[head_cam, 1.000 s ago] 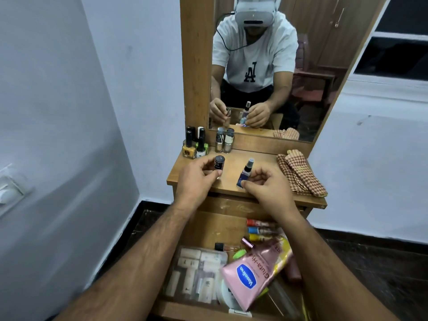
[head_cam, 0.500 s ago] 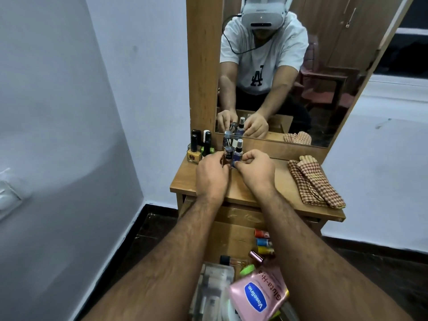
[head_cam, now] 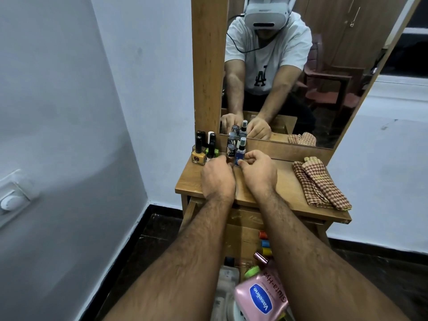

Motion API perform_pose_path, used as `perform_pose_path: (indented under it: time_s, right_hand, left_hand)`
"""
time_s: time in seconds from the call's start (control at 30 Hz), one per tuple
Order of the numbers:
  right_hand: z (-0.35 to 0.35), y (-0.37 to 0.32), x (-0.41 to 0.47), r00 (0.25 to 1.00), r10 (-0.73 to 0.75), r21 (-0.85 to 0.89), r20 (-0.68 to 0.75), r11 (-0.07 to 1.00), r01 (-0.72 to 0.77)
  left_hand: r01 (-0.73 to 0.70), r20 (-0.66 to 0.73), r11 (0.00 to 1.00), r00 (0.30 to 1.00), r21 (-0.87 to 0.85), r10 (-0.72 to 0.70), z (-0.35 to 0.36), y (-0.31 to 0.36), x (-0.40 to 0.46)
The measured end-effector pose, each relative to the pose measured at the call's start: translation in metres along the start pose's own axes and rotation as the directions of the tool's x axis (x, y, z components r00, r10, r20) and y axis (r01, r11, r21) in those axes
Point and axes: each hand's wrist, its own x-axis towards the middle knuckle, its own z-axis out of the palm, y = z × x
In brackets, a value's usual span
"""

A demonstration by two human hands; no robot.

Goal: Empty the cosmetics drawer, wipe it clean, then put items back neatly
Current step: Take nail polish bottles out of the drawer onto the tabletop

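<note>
Evidently, the left hand (head_cam: 217, 179) pinched a small brown bottle (head_cam: 230, 154) and the right hand (head_cam: 259, 172) pinched a blue spray bottle (head_cam: 240, 152), both on the surface (head_cam: 273, 188) just beside packed nail polishes (head_cam: 205, 150), so a careless release could topple them.

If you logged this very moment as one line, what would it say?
stage: emptying drawer | left hand: holds small brown silver-capped bottle on wooden tabletop | right hand: holds small blue spray bottle
</note>
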Motion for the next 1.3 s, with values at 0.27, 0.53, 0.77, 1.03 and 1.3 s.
perform_pose_path:
  time_s: [0.27,0.53,0.77,1.03,1.3]
  right_hand:
    - [0.0013,-0.0013,-0.0011,1.000,0.016,-0.024,-0.014,1.000,-0.016]
    - [0.0019,-0.0019,-0.0010,1.000,0.023,-0.044,-0.008,0.999,-0.024]
    - [0.0033,-0.0012,-0.0002,1.000,0.025,-0.053,-0.012,0.998,-0.025]
    - [0.0043,-0.0007,0.0011,1.000,-0.010,-0.104,-0.019,0.995,0.008]
    - [0.0033,-0.0019,0.0016,0.999,-0.032,-0.152,-0.022,0.988,0.028]
  left_hand:
    - [0.007,-0.006,1.000,1.000,-0.018,-0.007,-0.0031,0.0018,-0.0025]
    - [-0.023,-0.018,0.998,1.000,-0.065,0.022,-0.0041,-0.0004,-0.0062]
    - [-0.050,-0.003,0.998,0.999,-0.039,0.050,-0.0037,-0.0023,-0.0051]
    - [-0.073,0.012,0.997,0.997,0.015,0.073,-0.0028,-0.0027,-0.0038]
    - [-0.129,0.036,0.991,0.991,0.042,0.127,0.0011,-0.0053,-0.0012]
